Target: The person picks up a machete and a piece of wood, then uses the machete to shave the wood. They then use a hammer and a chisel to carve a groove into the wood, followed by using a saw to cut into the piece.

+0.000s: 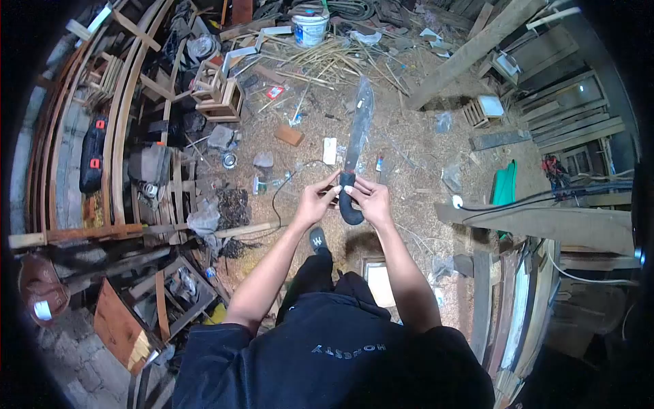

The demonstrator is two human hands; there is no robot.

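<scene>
A machete points away from me, its broad grey blade upright in the view and its black hooked handle nearest my body. My left hand pinches the handle from the left, close to where the blade begins. From the other side my right hand grips the same handle, thumb across its front. The curved handle end hangs below the fingers. Some fingertips are hidden behind the handle.
Wood shavings cover the floor, with a brick, a white bucket and scattered sticks. Stacked boards stand at right, beside a beam with cables. Wooden racks line the left.
</scene>
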